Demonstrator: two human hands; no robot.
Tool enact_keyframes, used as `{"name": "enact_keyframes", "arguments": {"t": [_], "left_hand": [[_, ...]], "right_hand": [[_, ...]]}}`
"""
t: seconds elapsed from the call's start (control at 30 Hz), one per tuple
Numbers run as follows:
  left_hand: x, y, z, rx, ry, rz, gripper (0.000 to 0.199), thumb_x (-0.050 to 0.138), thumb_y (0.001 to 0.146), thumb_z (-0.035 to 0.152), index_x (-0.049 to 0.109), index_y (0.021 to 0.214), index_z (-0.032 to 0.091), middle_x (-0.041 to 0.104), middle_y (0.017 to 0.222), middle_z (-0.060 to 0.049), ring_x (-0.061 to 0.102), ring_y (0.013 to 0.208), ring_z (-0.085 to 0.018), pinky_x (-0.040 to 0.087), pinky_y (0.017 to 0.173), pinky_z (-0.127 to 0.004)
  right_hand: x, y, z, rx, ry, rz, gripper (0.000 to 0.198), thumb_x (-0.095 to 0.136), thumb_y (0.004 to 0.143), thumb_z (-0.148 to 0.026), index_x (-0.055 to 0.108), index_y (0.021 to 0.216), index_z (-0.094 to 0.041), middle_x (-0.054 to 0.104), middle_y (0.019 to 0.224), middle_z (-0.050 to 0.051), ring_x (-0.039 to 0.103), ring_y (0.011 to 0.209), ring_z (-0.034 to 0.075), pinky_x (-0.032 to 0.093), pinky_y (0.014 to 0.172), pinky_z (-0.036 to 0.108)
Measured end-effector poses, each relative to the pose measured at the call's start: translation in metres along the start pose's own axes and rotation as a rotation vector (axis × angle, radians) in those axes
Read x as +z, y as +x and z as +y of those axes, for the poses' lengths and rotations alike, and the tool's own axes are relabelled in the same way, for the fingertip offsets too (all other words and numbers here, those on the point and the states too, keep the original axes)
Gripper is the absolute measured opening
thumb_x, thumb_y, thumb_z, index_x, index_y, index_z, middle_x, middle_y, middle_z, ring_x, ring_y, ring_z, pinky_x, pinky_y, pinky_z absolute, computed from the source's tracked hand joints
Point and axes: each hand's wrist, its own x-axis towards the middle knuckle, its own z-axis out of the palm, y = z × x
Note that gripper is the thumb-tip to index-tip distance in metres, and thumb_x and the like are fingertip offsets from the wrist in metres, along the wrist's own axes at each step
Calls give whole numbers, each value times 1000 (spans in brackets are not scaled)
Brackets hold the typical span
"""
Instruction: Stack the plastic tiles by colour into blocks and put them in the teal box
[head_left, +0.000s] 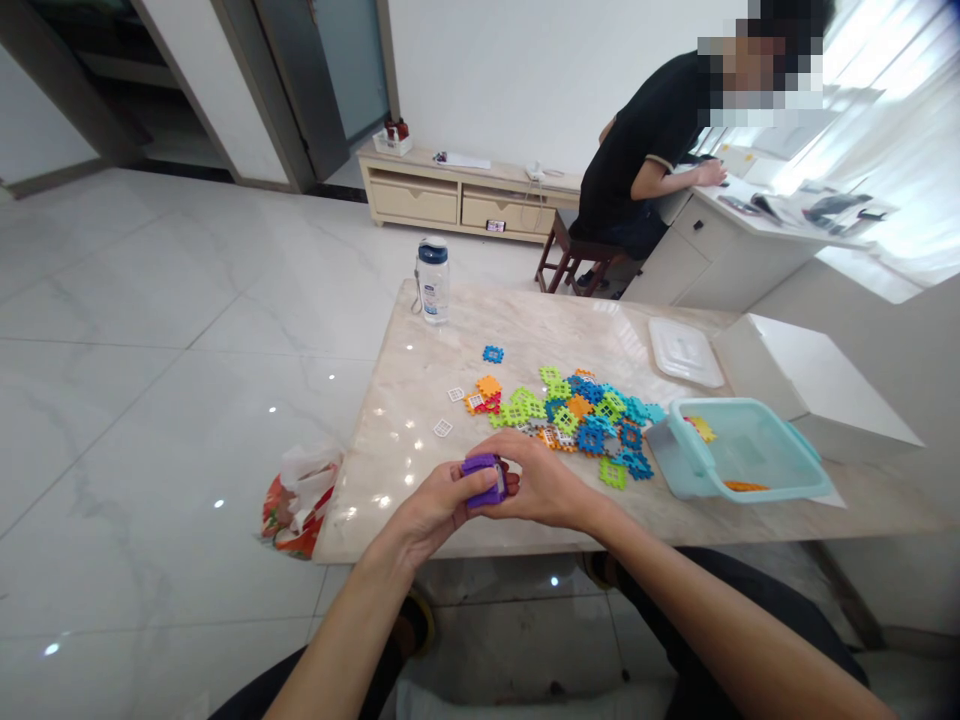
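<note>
Both hands meet above the front of the marble-look table, around a purple toothed building piece [480, 466]. My left hand [442, 500] grips it from the left, thumb laid across its front. From the right, my right hand [536, 480] closes round its other side, fingers curled behind. Whether the purple part is one piece or several joined ones is partly hidden by the fingers. Just beyond the hands lies a heap of interlocking plastic pieces [577, 408] in green, blue and orange. Small white window-shaped pieces [443, 428] lie left of it, beside an orange piece [489, 385].
A light-blue plastic bin [701, 480] holding a few pieces stands right of the heap. Behind it are a clear lid [684, 350] and a white box [817, 370]. A water bottle [433, 285] stands at the far left corner. Another person [637, 150] sits at a desk.
</note>
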Motion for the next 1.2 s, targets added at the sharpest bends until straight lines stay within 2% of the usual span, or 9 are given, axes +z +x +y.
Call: {"name": "enact_keyframes", "arguments": {"t": [0.3,0.47,0.53,0.6,0.67,0.7,0.83,1.0,1.2], "left_hand": [[3,-3,-2,33,15,-36,51,104,67,42,85,103,10,83,99,-13,76,91,-23,57,90,-31],[-5,-2,4,46,126,-74,60,101,70,51,82,108,9,82,107,-16,77,99,-26,57,96,-36],[-14,-4,11,114,259,40,65,104,66,46,80,116,12,81,116,-17,76,107,-29,57,100,-39],[-26,-6,18,244,378,310,67,107,60,38,78,116,15,80,120,-17,75,110,-30,57,101,-42],[-37,-8,21,366,467,509,56,102,68,39,77,112,15,80,119,-16,75,108,-28,57,102,-43],[-40,-9,22,407,492,559,49,99,73,41,77,110,15,80,117,-15,75,106,-26,57,101,-42],[-43,-11,21,474,546,585,32,89,83,36,78,104,15,81,107,-12,75,96,-23,58,94,-38],[-40,-11,21,544,606,596,20,85,85,29,78,99,17,82,103,-10,75,93,-22,58,90,-36],[-43,-11,21,575,604,606,18,81,87,28,78,101,17,82,102,-10,76,93,-22,58,88,-35]], "right_hand": [[-2,-2,-5,42,-46,-23,43,96,79,-34,77,117,-25,80,113,6,71,106,26,57,96,40],[-5,-5,-1,56,-103,-38,39,92,81,-33,77,117,-26,80,114,6,73,107,27,56,97,41],[-6,-6,7,73,-196,-46,38,92,82,-35,77,116,-25,80,114,7,73,107,28,55,97,42],[-4,-8,17,95,-347,-101,36,89,83,-33,77,115,-23,80,113,9,72,108,29,54,99,43],[0,-11,27,118,-505,-207,33,86,85,-30,77,115,-20,79,112,11,71,109,31,53,99,43],[4,-12,32,132,-569,-265,32,85,86,-28,76,115,-19,78,111,12,70,110,31,52,99,43],[20,-14,46,194,-711,-420,30,82,86,-26,75,113,-16,76,110,13,68,108,30,52,96,40],[32,-10,47,206,-809,-469,30,83,86,-29,74,112,-16,73,113,12,67,107,30,51,92,39],[36,-7,43,209,-883,-514,30,82,87,-33,72,111,-17,71,118,14,67,108,32,52,91,41]]}}
